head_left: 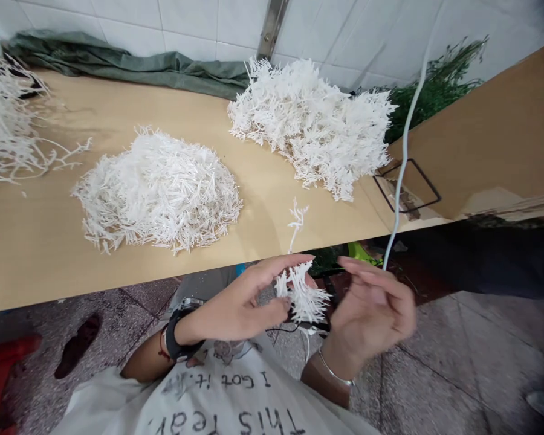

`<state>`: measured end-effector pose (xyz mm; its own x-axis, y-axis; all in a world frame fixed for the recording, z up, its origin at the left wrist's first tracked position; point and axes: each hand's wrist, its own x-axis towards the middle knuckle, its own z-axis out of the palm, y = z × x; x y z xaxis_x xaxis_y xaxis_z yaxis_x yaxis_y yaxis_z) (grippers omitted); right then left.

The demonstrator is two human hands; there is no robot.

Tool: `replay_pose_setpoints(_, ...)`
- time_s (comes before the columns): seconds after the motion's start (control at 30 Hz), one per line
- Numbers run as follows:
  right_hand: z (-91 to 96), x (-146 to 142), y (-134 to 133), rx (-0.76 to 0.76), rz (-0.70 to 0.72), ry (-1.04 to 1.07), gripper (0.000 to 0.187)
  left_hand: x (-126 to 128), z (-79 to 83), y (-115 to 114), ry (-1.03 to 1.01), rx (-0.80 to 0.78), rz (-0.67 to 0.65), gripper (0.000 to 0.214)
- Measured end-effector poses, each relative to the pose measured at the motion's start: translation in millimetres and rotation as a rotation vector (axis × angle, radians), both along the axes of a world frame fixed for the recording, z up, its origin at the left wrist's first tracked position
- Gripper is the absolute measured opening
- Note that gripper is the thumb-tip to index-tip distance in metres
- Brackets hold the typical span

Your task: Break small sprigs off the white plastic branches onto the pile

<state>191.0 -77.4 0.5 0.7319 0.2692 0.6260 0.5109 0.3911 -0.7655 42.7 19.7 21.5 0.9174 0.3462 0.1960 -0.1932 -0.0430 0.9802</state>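
My left hand (249,302), with a dark watch on its wrist, pinches a small bundle of white plastic sprigs (309,299) between thumb and fingers, just off the table's front edge. Right of the bundle, my right hand (376,299) is raised, its fingers loosely bent and apart, slightly blurred; I see nothing in it. A single white branching sprig (295,219) lies on the table just beyond my left fingertips. Two heaps of similar white pieces rest on the table: a rounded pile (163,190) at left and a wider pile (315,127) at the back.
Long tangled white branches (6,130) lie at the far left of the tan table (27,260). Green cloth (131,65) runs along the tiled wall. A white cable (405,145) hangs at right, before a cardboard box (494,133) and green foliage (439,81). A red object (4,368) stands lower left.
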Motion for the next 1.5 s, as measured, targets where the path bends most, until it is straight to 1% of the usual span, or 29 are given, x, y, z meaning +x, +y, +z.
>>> replay_pose_setpoints(0.03, -0.6, -4, 3, -0.061, 0.126, 0.026, 0.014, 0, -0.8, -2, -0.012, 0.056, 0.029, 0.061)
replay_pose_setpoints(0.07, -2.4, -8, 6, -0.135, 0.216, 0.067, 0.014, 0, -1.5, -3, -0.017, 0.111, 0.07, 0.064)
replay_pose_setpoints(0.1, -4.6, -11, 8, -0.204, 0.271, 0.121, 0.015, -1, -2.2, -3, -0.019, 0.155, 0.119, 0.065)
replay_pose_setpoints(0.17, -8.2, -18, 11, -0.287, 0.364, 0.225, 0.018, -3, -3.8, -3, -0.005, 0.204, 0.197, 0.057)
replay_pose_setpoints(0.27, -8.8, -23, 14, -0.398, 0.576, 0.352, 0.019, -7, -7.2, 0, 0.022, 0.236, 0.226, 0.043)
replay_pose_setpoints(0.33, -7.6, -23, 15, -0.466, 0.71, 0.379, 0.019, -11, -10.2, 3, 0.031, 0.239, 0.233, 0.038)
replay_pose_setpoints(0.43, -8.1, -19, 15, -0.55, 0.829, 0.369, 0.021, -15, -16.3, 5, 0.043, 0.211, 0.27, 0.032)
replay_pose_setpoints(0.6, -14.6, -18, 15, -0.726, 0.868, 0.222, 0.025, -19, -29.0, 7, 0.046, 0.22, 0.364, 0.025)
replay_pose_setpoints(0.7, -15.4, -21, 23, -0.732, 0.923, 0.159, 0.02, -20, -34.9, 9, 0.009, 0.253, 0.46, 0.023)
replay_pose_setpoints(0.77, -14.9, -25, 30, -0.705, 0.914, 0.187, 0.016, -20, -36.8, 12, -0.031, 0.308, 0.503, 0.024)
replay_pose_setpoints(0.83, -15.1, -29, 36, -0.683, 0.911, 0.254, 0.014, -21, -36.6, 15, -0.076, 0.356, 0.507, 0.027)
replay_pose_setpoints(0.93, -16.9, -34, 41, -0.642, 0.887, 0.389, 0.013, -25, -33.8, 22, -0.139, 0.35, 0.453, 0.033)
replay_pose_setpoints(1.0, -18.3, -37, 42, -0.591, 0.88, 0.497, 0.013, -31, -31.7, 29, -0.162, 0.286, 0.359, 0.036)
replay_pose_setpoints(1.1, -20.5, -42, 41, -0.566, 0.963, 0.695, 0.022, -40, -31.0, 39, -0.145, 0.226, 0.177, 0.046)
replay_pose_setpoints(1.13, -21.4, -43, 41, -0.576, 0.982, 0.765, 0.026, -42, -31.9, 41, -0.134, 0.238, 0.143, 0.051)
replay_pose_setpoints(1.17, -22.4, -45, 41, -0.588, 0.982, 0.835, 0.029, -43, -33.4, 43, -0.128, 0.262, 0.141, 0.056)
replay_pose_setpoints(1.23, -24.7, -48, 40, -0.598, 0.933, 0.948, 0.033, -43, -37.8, 45, -0.146, 0.317, 0.221, 0.059)
replay_pose_setpoints(1.3, -26.7, -49, 40, -0.587, 0.874, 1.006, 0.033, -39, -42.6, 45, -0.176, 0.332, 0.337, 0.052)
replay_pose_setpoints(1.37, -27.6, -50, 40, -0.573, 0.857, 1.013, 0.03, -35, -46.2, 44, -0.208, 0.307, 0.412, 0.041)
replay_pose_setpoints(1.43, -27.2, -49, 42, -0.583, 0.907, 0.965, 0.029, -31, -47.5, 43, -0.229, 0.259, 0.448, 0.03)
replay_pose_setpoints(1.5, -25.8, -48, 43, -0.6, 0.981, 0.862, 0.03, -28, -47.0, 42, -0.241, 0.206, 0.474, 0.019)
